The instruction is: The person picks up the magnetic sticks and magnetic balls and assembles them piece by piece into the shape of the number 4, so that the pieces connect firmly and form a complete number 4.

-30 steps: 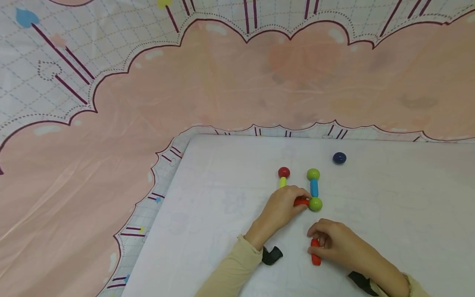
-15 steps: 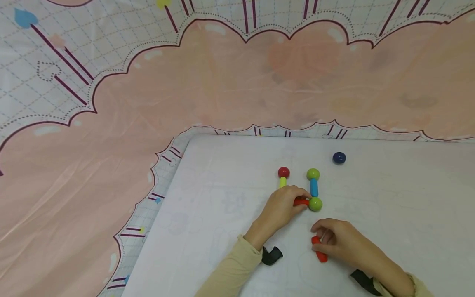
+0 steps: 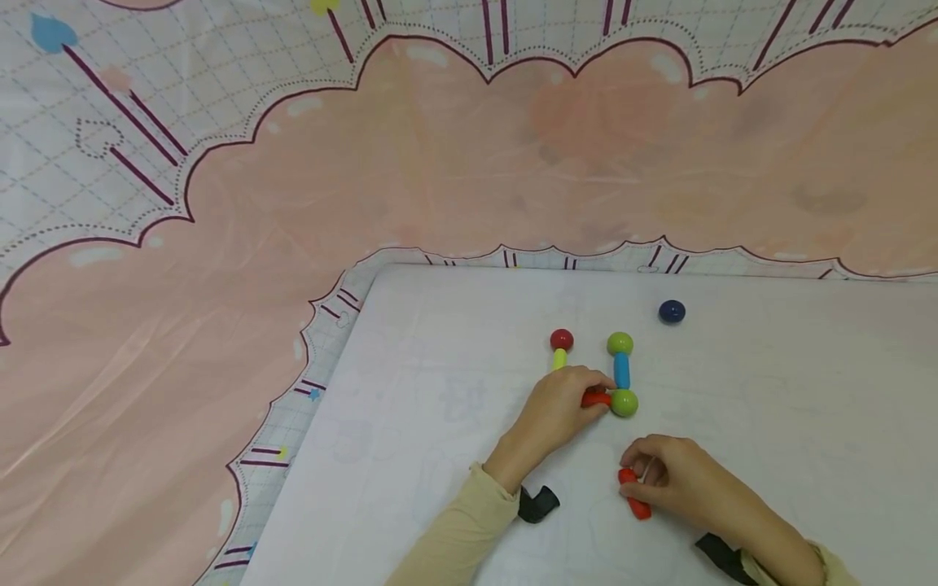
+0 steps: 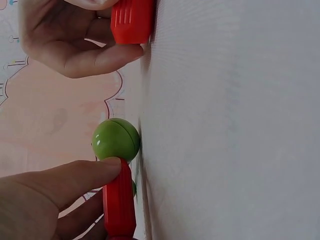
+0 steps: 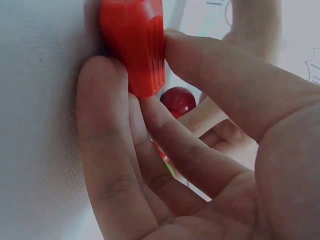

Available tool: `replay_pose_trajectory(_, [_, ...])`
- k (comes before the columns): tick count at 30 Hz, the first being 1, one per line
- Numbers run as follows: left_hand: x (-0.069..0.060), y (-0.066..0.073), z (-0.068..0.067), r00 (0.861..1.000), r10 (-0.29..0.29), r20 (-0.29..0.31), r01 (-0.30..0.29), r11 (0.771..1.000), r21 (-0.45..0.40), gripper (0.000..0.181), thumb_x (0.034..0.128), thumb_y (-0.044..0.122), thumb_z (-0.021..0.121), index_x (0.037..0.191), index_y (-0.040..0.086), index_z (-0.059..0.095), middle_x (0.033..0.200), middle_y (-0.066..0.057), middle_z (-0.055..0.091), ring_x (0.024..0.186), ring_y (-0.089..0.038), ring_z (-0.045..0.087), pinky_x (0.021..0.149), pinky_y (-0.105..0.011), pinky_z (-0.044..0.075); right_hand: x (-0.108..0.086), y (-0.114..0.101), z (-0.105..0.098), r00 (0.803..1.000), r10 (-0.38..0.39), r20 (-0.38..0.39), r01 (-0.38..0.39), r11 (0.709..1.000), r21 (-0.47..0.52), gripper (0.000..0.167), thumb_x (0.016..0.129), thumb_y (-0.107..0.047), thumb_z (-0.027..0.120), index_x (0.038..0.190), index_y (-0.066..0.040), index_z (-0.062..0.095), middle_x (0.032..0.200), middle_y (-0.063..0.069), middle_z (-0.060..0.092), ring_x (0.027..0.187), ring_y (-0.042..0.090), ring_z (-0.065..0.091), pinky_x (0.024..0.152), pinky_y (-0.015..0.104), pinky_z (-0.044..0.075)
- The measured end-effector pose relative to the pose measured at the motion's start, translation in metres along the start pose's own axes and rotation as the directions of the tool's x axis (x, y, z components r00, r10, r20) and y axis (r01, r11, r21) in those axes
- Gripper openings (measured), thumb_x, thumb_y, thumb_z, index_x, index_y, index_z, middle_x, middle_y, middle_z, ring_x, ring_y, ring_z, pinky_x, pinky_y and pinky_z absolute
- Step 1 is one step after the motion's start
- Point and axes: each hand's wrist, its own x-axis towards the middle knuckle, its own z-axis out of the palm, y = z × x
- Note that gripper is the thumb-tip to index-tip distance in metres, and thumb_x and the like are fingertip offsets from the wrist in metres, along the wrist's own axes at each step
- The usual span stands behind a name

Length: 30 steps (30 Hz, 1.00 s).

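My left hand (image 3: 563, 407) grips a red magnetic rod (image 4: 119, 205), with the thumb tip lying where it meets a green ball (image 3: 624, 404). A blue rod (image 3: 622, 371) joins this ball to a second green ball (image 3: 620, 343) farther back. Behind the left hand, a yellow-green rod (image 3: 560, 359) leads to a dark red ball (image 3: 562, 340); the hand hides the rod's near end. My right hand (image 3: 677, 480) pinches another red rod (image 3: 634, 494) between thumb and fingers, nearer to me and apart from the joined pieces. The right wrist view shows this rod's ribbed red end (image 5: 137, 50) close up.
A dark blue ball (image 3: 672, 312) sits alone toward the back of the white tabletop (image 3: 410, 391). The top's far and left edges border a patterned cloth (image 3: 469, 163). Black straps (image 3: 538, 505) hang at both wrists.
My right hand has shifted slightly to the right with its red rod, which has turned from nearly straight to slanting. The left hand and the joined pieces stay in place.
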Motion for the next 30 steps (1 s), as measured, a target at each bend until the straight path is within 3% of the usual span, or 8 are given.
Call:
replay_pose_trajectory(6, [0.0014,0.0010,-0.0011,1.000,-0.004,0.017,0.004,1.000,0.016,0.024,0.0875,0.021,0.078,0.111,0.018,0.077,0.101,0.007,0.073,0.085,-0.002,0.059,0.074,-0.010,0.043,-0.0005,0.0011,-0.0006,0.999,0.024,0.029,-0.025,0.999,0.022,0.020,0.083,-0.021,0.081,0.093,-0.007,0.071,0.077,-0.007,0.061,0.067,-0.001,0.054,0.060,0.020,0.051])
replay_pose_trajectory(30, [0.0013,0.0027,-0.0026,1.000,-0.017,0.026,0.017,1.000,0.000,0.025,0.0876,0.021,0.077,0.112,0.017,0.076,0.101,0.006,0.073,0.084,-0.002,0.058,0.075,-0.010,0.044,0.0002,0.0100,-0.0072,0.999,-0.047,0.012,0.046,0.996,0.075,0.019,0.087,-0.020,0.076,0.099,-0.006,0.072,0.082,-0.007,0.066,0.072,-0.001,0.059,0.062,0.021,0.053])
